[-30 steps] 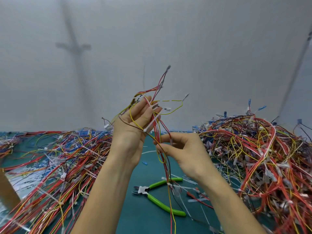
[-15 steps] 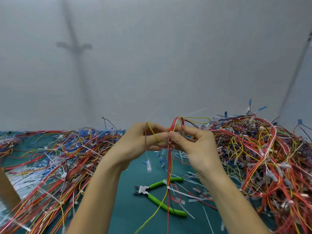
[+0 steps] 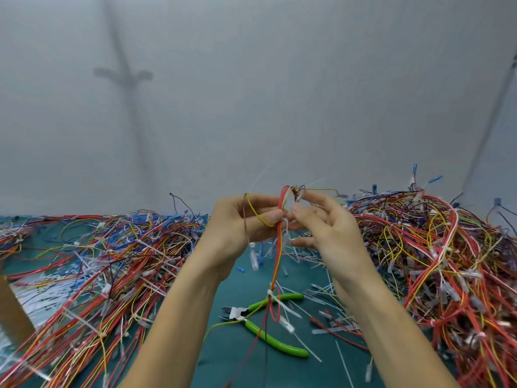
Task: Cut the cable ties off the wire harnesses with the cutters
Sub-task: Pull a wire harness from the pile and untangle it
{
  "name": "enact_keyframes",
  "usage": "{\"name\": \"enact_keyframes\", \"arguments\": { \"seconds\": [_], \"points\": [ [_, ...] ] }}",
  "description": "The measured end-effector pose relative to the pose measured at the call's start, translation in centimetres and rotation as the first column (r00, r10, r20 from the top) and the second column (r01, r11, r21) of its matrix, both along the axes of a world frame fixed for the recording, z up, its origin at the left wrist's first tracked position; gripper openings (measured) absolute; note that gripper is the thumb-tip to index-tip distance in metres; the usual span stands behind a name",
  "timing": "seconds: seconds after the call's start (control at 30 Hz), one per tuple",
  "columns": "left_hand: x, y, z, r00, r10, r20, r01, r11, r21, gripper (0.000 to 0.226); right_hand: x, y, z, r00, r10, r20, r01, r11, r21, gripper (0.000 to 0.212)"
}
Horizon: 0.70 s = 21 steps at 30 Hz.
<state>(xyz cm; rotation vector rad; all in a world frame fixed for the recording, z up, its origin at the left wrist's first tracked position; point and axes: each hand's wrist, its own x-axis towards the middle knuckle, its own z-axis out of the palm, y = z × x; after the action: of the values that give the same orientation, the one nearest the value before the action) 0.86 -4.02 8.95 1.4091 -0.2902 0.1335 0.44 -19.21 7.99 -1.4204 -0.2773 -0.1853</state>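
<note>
I hold a thin wire harness (image 3: pixel 277 256) of red, yellow and dark wires up over the table, its top looped over between my hands. My left hand (image 3: pixel 237 231) pinches the wires at the fingertips. My right hand (image 3: pixel 327 228) pinches the same bundle from the right, with its lower fingers spread. A white cable tie (image 3: pixel 270 292) sits on the hanging part of the harness, lower down. The green-handled cutters (image 3: pixel 265 322) lie open on the green mat below my hands, with nothing holding them.
A big tangle of wire harnesses (image 3: pixel 447 261) is heaped at the right and another wire pile (image 3: pixel 98 261) spreads across the left. Cut white tie scraps (image 3: pixel 307 301) litter the green mat (image 3: pixel 223 365). A grey wall stands close behind.
My hands came down from a raised position and met at the harness top. Since half a second ago my right hand's lower fingers have spread, and the harness hangs straighter.
</note>
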Motion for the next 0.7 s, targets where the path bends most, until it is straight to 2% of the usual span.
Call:
{"name": "enact_keyframes", "arguments": {
  "seconds": [0.07,0.13,0.23,0.27,0.33,0.5,0.6,0.7],
  "points": [
    [0.15,0.08,0.08,0.999,0.052,-0.01,-0.053,0.992,-0.115,0.022,-0.17,-0.25,0.22,0.998,0.029,-0.052,-0.034,0.995,-0.097,0.025],
    [0.33,0.18,0.14,0.996,0.092,-0.015,-0.093,0.97,-0.224,0.016,-0.33,-0.61,0.21,0.987,0.114,-0.109,-0.136,0.964,-0.226,0.024],
    [0.49,0.18,0.23,0.992,0.119,-0.044,-0.127,0.929,-0.347,0.017,-0.66,-0.65,-0.24,0.951,0.263,-0.165,-0.309,0.85,-0.427,0.021],
    [0.51,0.13,0.24,0.991,0.123,-0.056,-0.135,0.918,-0.374,0.019,-0.73,-0.49,-0.44,0.944,0.287,-0.164,-0.331,0.829,-0.451,0.017],
    [0.58,-0.09,0.25,0.988,0.13,-0.079,-0.152,0.895,-0.42,0.02,-0.84,-0.19,-0.63,0.947,0.289,-0.143,-0.322,0.861,-0.393,0.008],
    [0.59,-0.47,0.35,0.99,0.091,-0.104,-0.131,0.853,-0.505,0.031,-0.75,-0.06,-0.49,0.971,0.225,-0.087,-0.238,0.949,-0.206,0.019],
    [0.48,-0.35,0.37,0.99,0.028,-0.135,-0.088,0.884,-0.459,0.023,-0.49,0.06,-0.4,0.986,0.144,-0.08,-0.15,0.987,-0.064,0.023],
    [0.49,0.0,0.18,0.981,-0.014,-0.195,-0.07,0.906,-0.418,0.027,-0.36,-0.24,-0.25,0.99,0.127,-0.065,-0.127,0.992,-0.005,0.021]
  ]
}}
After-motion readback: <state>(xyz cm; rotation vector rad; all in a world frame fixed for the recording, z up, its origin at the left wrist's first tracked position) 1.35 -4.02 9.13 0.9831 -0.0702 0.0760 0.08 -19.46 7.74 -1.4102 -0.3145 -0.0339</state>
